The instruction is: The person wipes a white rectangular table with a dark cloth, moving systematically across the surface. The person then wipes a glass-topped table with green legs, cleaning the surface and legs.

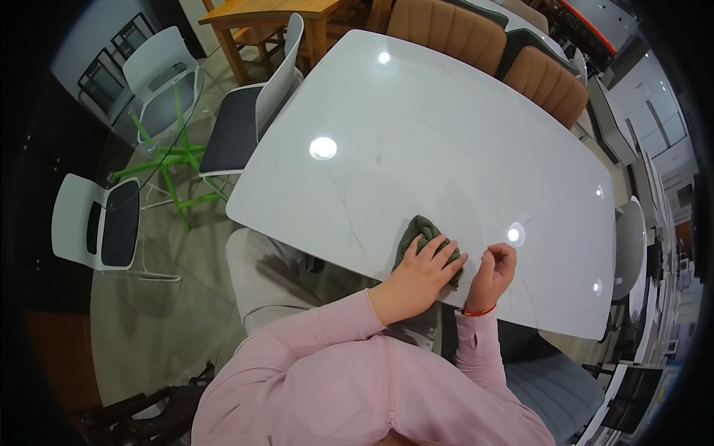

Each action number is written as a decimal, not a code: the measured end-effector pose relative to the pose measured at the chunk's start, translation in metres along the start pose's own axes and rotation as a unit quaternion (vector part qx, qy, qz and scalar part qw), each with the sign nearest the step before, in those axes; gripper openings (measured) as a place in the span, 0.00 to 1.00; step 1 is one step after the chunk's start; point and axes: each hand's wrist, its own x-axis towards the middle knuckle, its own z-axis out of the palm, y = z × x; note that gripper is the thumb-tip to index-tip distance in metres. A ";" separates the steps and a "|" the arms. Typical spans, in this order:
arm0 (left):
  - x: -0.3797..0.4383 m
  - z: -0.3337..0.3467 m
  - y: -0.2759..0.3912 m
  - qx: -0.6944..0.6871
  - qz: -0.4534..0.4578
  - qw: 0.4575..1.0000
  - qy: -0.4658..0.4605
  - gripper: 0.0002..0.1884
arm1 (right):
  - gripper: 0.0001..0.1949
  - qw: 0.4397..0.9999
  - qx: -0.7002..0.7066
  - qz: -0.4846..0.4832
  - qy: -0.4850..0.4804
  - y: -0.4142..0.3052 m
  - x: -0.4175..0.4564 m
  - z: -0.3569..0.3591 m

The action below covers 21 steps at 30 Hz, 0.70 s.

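My left hand [424, 271] lies palm down over a folded dark green cloth [419, 226]. Its fingers are spread across the cloth, pressing it to the table, and the palm hides part of it. Beneath is a glossy white marble-patterned table [401, 145], its near edge close to my body. My right hand [492, 276], with a red band [478, 313] at the wrist, hovers by the near edge, right of the cloth. Its fingers curl in towards the thumb, and nothing shows in them.
Brown padded chairs [446, 30] line the far side. A white chair with a dark seat [231, 131] stands against the left edge, near green table legs [178, 156]. A grey padded seat [552, 373] is at my lower right; a wooden table [273, 11] stands beyond.
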 end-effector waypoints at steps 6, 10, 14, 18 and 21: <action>-0.024 -0.055 -0.081 0.008 -0.136 0.990 0.036 0.37 | 0.04 1.000 0.009 0.026 -0.007 0.002 -0.001 -0.001; -0.059 -0.097 -0.137 0.207 -0.326 0.919 0.080 0.33 | 0.04 0.999 0.020 0.043 -0.025 0.002 -0.002 0.000; -0.037 -0.052 -0.115 0.311 -0.359 0.876 0.081 0.31 | 0.04 0.996 0.016 0.057 -0.061 0.002 -0.001 -0.001; 0.007 -0.003 -0.034 0.165 -0.192 0.965 0.075 0.30 | 0.04 0.997 0.014 0.053 -0.058 0.005 0.002 -0.003; 0.005 0.010 0.000 0.089 -0.087 0.991 0.049 0.29 | 0.04 0.998 0.009 0.051 -0.043 0.007 0.004 -0.004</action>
